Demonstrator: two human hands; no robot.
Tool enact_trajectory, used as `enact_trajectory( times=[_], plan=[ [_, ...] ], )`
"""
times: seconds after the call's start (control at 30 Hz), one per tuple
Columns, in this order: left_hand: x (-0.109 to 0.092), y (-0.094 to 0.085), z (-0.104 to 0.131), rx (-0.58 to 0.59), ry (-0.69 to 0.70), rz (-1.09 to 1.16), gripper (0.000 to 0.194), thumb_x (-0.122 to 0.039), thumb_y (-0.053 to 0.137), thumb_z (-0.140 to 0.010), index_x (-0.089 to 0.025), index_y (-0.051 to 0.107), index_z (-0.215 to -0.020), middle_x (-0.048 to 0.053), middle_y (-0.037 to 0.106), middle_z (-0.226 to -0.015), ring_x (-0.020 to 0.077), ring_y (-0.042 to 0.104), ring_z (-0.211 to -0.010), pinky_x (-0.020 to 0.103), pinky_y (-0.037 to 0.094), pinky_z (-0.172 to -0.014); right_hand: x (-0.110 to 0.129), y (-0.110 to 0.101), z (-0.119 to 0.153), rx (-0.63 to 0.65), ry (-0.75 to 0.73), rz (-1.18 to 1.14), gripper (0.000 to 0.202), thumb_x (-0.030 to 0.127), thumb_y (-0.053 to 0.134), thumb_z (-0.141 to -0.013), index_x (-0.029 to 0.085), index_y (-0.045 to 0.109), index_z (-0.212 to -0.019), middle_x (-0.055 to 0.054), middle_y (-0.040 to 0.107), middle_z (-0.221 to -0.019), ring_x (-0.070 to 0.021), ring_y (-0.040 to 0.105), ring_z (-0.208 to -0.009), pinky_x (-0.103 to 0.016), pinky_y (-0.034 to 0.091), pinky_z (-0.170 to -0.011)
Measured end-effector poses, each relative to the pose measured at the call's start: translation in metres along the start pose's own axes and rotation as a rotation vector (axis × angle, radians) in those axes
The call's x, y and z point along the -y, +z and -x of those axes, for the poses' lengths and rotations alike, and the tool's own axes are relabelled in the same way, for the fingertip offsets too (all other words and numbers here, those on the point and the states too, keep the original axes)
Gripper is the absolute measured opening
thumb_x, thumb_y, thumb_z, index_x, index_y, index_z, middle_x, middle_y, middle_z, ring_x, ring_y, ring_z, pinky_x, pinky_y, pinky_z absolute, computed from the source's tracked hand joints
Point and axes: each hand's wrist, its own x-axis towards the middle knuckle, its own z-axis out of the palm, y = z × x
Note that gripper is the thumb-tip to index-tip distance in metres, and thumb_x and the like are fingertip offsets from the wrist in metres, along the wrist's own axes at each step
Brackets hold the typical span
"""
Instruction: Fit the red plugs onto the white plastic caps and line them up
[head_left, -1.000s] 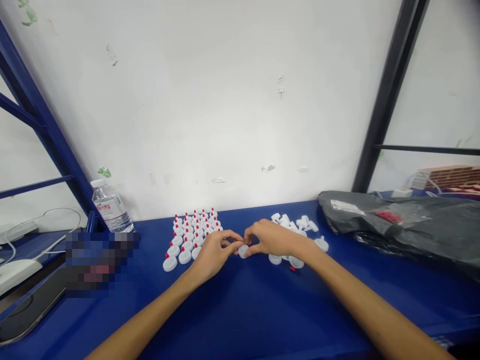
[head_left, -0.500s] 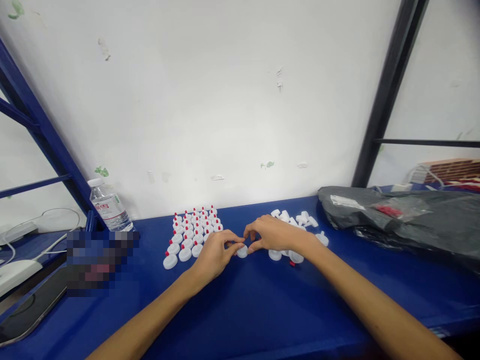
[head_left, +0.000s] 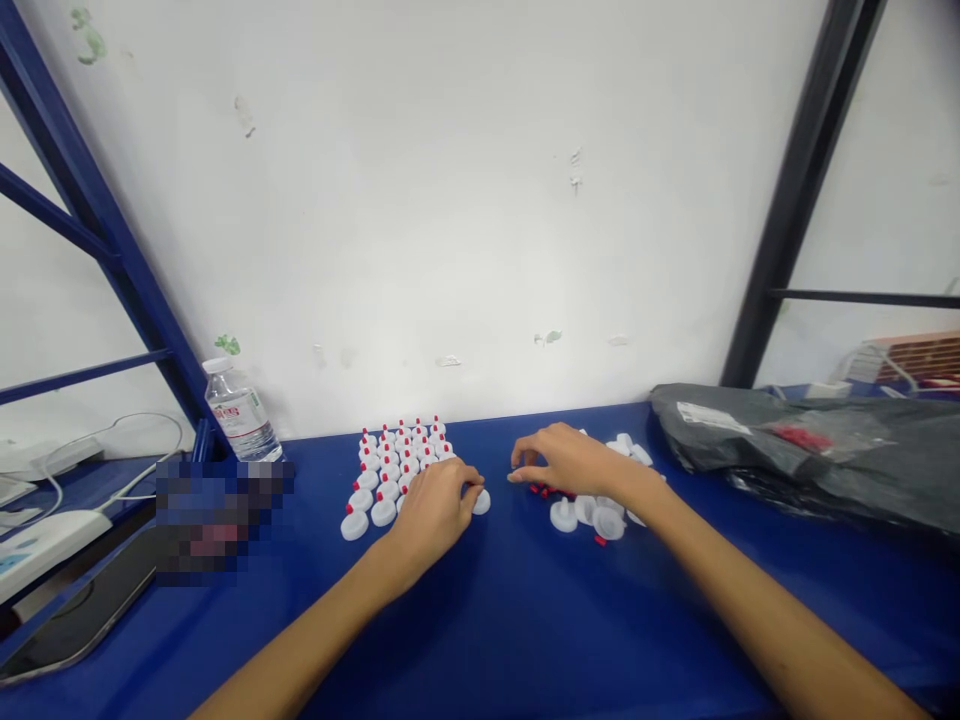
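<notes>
White round caps with red tips [head_left: 354, 523] stand in rows on the blue table. My left hand [head_left: 439, 500] is at the right side of these rows, its thumb and fingertips pinched at the top of a white cap [head_left: 481, 502]; what lies between them is hidden. My right hand [head_left: 559, 462] hovers over small red pieces [head_left: 545, 491], thumb and fingers apart, with nothing visible between them. Loose white caps [head_left: 564, 516] lie just below that hand, and one red piece [head_left: 601, 541] sits in front of them.
A water bottle [head_left: 241, 412] stands at the back left, near a dark phone [head_left: 82, 600] and a white power strip [head_left: 45, 545]. Grey plastic bags [head_left: 750, 440] lie at the right. A white wall rises behind the table [head_left: 480, 630].
My right hand has moved right, away from my left hand and the cap between them, and its fingers have opened. My left hand has stayed beside the cap. The view has shifted slightly.
</notes>
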Motion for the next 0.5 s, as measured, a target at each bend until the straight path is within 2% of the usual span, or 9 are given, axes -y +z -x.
enact_trajectory(
  times=[0.1, 0.23, 0.37, 0.5],
  plan=[
    [0.008, -0.014, -0.003, 0.047, -0.058, 0.011, 0.019, -0.019, 0.059, -0.084, -0.02, 0.078, -0.088, 0.008, 0.077, -0.094, 0.0261, 0.069, -0.09, 0.033, 0.047, -0.078, 0.001, -0.003, 0.001, -0.021, 0.0, 0.006, 0.034, 0.053, 0.057, -0.093, 0.024, 0.075, -0.097, -0.004, 0.078, -0.088, -0.0225, 0.07, -0.08, -0.029, 0.042, -0.069],
    [0.019, -0.029, -0.008, 0.13, -0.109, 0.007, 0.022, -0.013, 0.055, -0.078, -0.02, 0.076, -0.078, 0.007, 0.077, -0.086, 0.0252, 0.07, -0.085, 0.032, 0.046, -0.075, 0.002, -0.007, 0.003, -0.036, 0.006, -0.002, 0.035, 0.051, 0.055, -0.095, 0.023, 0.075, -0.098, -0.005, 0.078, -0.091, -0.0213, 0.069, -0.078, -0.029, 0.043, -0.069],
    [0.025, -0.033, -0.008, 0.129, -0.191, -0.108, 0.023, -0.009, 0.053, -0.072, -0.019, 0.074, -0.073, 0.009, 0.076, -0.082, 0.0261, 0.07, -0.08, 0.031, 0.043, -0.067, -0.002, -0.009, 0.004, -0.059, 0.007, -0.012, 0.035, 0.051, 0.054, -0.095, 0.022, 0.075, -0.099, -0.005, 0.078, -0.092, -0.0205, 0.069, -0.074, -0.029, 0.044, -0.069],
    [0.026, -0.033, -0.005, 0.122, -0.254, -0.194, 0.024, -0.009, 0.053, -0.073, -0.019, 0.074, -0.075, 0.011, 0.075, -0.082, 0.0268, 0.068, -0.076, 0.03, 0.038, -0.061, -0.008, -0.011, 0.004, -0.086, 0.007, -0.018, 0.033, 0.048, 0.054, -0.095, 0.022, 0.075, -0.099, -0.006, 0.078, -0.091, -0.0211, 0.069, -0.077, -0.03, 0.045, -0.071]
  ],
)
